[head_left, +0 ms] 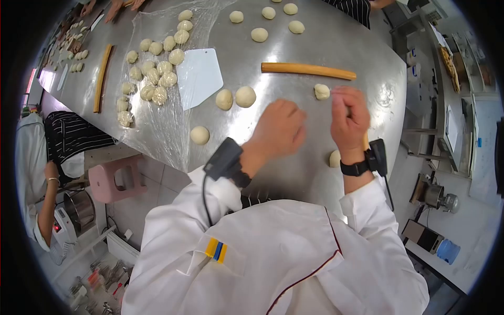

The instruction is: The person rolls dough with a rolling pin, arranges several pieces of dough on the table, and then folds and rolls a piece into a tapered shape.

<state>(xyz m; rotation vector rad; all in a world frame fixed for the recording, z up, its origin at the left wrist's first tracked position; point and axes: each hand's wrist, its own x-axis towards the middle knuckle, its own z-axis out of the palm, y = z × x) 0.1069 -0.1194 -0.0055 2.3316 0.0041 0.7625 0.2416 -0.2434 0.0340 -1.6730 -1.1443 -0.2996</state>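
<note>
My left hand (278,128) is over the steel table, its fingers curled; whether anything is in them is hidden. My right hand (350,118) is curled too, thumb against the fingers, just right of a small dough piece (322,92). Another dough ball (335,158) lies partly hidden beside my right wrist. To the left of my left hand are two dough balls, one (245,96) next to the other (224,99), and a third (199,135) nearer me. A wooden rolling pin (308,70) lies beyond both hands.
Several dough balls (164,68) lie under clear plastic film (173,131) at left, beside a white scraper (199,77). More dough balls (259,34) are at the far side. A second rolling pin (103,79) lies farther left. A co-worker's arm (48,202) is by a pink stool (116,178).
</note>
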